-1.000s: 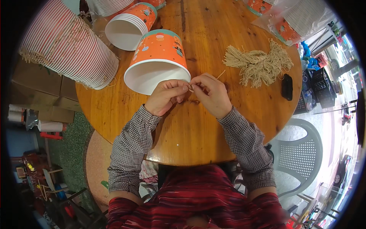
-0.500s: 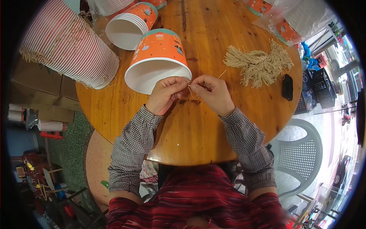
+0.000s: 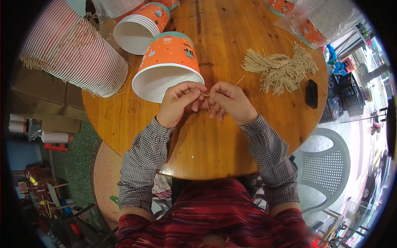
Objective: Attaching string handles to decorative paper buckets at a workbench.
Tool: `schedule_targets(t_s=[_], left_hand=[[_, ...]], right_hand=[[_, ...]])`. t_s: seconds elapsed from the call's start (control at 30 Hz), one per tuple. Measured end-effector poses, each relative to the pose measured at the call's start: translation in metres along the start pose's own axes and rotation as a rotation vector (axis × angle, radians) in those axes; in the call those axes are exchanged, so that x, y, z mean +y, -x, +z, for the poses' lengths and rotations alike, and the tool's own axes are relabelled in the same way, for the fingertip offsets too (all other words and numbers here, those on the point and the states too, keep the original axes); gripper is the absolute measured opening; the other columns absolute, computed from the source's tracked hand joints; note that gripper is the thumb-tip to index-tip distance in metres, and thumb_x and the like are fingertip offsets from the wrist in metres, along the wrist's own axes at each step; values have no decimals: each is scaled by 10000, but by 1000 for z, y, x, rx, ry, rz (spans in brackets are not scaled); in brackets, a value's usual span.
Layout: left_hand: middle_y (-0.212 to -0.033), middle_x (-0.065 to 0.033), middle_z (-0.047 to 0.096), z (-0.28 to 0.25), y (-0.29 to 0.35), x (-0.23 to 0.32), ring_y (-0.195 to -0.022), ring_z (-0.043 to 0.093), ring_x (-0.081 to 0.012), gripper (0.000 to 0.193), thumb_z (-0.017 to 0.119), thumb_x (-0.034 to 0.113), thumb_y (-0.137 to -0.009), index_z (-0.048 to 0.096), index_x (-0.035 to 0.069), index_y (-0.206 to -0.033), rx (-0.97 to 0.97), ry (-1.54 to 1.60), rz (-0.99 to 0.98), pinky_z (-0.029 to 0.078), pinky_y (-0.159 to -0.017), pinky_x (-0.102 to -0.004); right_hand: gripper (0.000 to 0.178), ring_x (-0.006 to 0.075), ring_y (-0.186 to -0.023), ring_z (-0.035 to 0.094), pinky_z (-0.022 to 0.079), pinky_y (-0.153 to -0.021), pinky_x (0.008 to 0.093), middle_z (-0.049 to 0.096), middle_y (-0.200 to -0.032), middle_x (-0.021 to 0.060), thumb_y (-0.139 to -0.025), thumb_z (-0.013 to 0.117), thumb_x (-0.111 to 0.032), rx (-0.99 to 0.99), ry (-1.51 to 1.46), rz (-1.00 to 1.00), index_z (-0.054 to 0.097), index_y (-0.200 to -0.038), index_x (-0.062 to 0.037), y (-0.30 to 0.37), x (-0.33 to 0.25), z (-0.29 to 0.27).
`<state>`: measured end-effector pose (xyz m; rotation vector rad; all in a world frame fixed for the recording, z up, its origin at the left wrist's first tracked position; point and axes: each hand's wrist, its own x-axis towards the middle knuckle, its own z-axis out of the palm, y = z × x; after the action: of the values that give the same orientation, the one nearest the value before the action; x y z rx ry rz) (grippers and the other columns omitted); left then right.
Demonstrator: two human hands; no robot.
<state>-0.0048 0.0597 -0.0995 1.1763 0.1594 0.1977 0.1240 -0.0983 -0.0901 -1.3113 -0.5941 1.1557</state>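
Observation:
Both my hands meet over the near middle of the table, pinching a thin tan cord point(image 3: 206, 94). My left hand point(image 3: 180, 101) grips one part of it between thumb and forefinger. My right hand point(image 3: 232, 101) pinches another part close by, and a loose end sticks out beyond its knuckles. A small loop shows between the fingertips; whether it is knotted I cannot tell. Just beyond my left hand, an orange paper bucket point(image 3: 173, 51) with a white rim lies on its side, mouth toward me. A bundle of tan cords point(image 3: 281, 68) lies on the right.
A tall stack of nested paper buckets point(image 3: 74, 49) leans at the left, with cords hanging from it. Several more nested buckets point(image 3: 138, 31) lie behind. Bagged buckets point(image 3: 320, 25) stand at the far right. A black oblong object point(image 3: 311, 94) lies near the right edge of the wooden table point(image 3: 206, 153).
My fingertips have drawn slightly apart, and a small cord loop now shows between them. My right hand's lower fingers have spread. The orange bucket has shifted slightly left.

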Motion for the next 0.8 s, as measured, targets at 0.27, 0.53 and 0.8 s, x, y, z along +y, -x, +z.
schedule_targets(t_s=[0.27,0.53,0.8], left_hand=[[-805,-22,627,-3,-1,-6,-636,573,-68,71,564,34,-905,594,-24,-934,118,-358,60,457,-565,-198],[-766,4,630,-1,-1,-13,-655,550,-26,84,589,37,-884,624,-33,-914,98,-560,75,451,-593,-179],[-730,23,608,-6,-2,-14,-606,483,-10,100,608,36,-875,637,-41,-933,108,-586,34,405,-552,-178]], right_hand=[[101,144,-599,657,471,-436,232,634,-820,84,-946,493,-110,90,120,-129,483,-963,-11,-1,1,3],[109,144,-600,660,463,-438,226,636,-822,81,-949,493,-129,55,142,-81,478,-973,-24,0,0,3],[119,140,-595,656,465,-439,226,641,-809,99,-949,488,-136,65,182,-67,478,-963,-19,0,1,1]])
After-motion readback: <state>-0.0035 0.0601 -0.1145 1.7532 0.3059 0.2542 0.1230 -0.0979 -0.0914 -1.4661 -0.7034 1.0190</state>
